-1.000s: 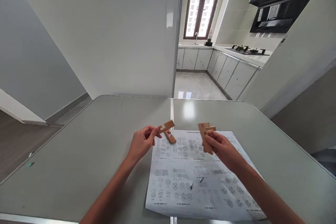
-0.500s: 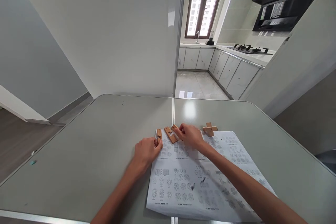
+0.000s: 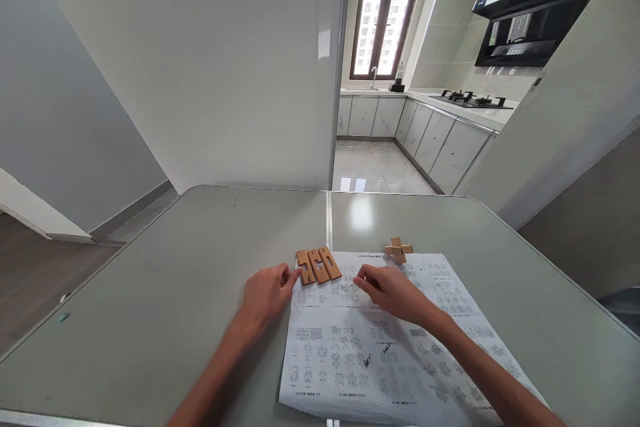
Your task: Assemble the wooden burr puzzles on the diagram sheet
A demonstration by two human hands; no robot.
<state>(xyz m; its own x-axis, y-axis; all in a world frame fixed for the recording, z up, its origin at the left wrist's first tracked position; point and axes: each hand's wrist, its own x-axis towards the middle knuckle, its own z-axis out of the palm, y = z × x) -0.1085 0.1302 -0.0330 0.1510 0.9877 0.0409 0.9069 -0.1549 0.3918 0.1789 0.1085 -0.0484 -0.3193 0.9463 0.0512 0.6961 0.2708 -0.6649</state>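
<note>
Three notched pieces, one cross, one printed sheet

Writing: left piece [image 3: 307, 271], a "3" at its near end; middle piece [image 3: 315, 263] and right piece [image 3: 333, 268], small marks at the far ends, not surely legible. Sheet [image 3: 350, 320]: rows of line diagrams with captions, too small to read; two dark scribbles near the middle.

Pieces: brown, flat, oblong, wood-like, each with a dark-edged cutout; laid flat in a slanting row at the sheet's far left corner. Cross [image 3: 398, 250]: same brown, interlocked parts, at the sheet's far edge.

Left hand [image 3: 270, 290]: fingers curled, thumb tip at the left piece's edge; whether it grips cannot be told. Right hand [image 3: 393, 290]: loosely closed over the sheet, nothing visible held, apart from the row.

Changed since half a second ago: left and right pieces, then in the fingers, now lie beside the middle one; right hand withdrawn; cross unmoved.
</note>
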